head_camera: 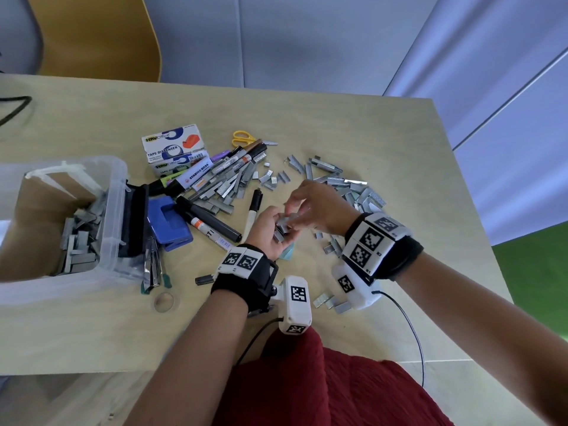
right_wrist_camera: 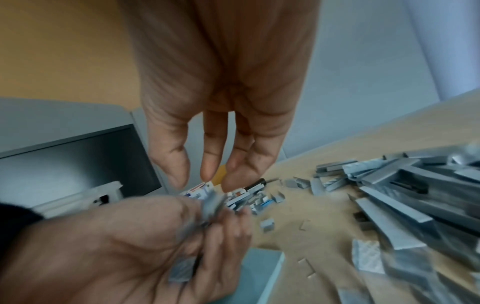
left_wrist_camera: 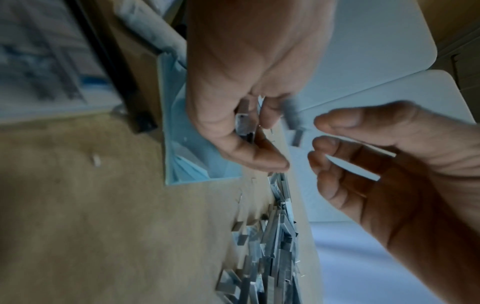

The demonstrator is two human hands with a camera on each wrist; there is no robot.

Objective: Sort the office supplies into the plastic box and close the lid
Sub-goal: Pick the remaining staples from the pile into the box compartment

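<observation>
Staples [head_camera: 284, 226] in curled left grip [head_camera: 270, 230]

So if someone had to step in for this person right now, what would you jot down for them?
Left hand: palm up, cupping a small bunch of staple strips.
Right hand: fingers loosely extended over that bunch; whether it still pinches a strip is too blurred to tell.
Plastic box: open at the table's left edge, some staple strips already inside. I cannot pick out its lid.
Still on the table: two heaps of loose staples, markers, scissors, tape dispenser boxes, a blue hole punch, a tape roll.
Left to do: box the rest, close the lid.
</observation>
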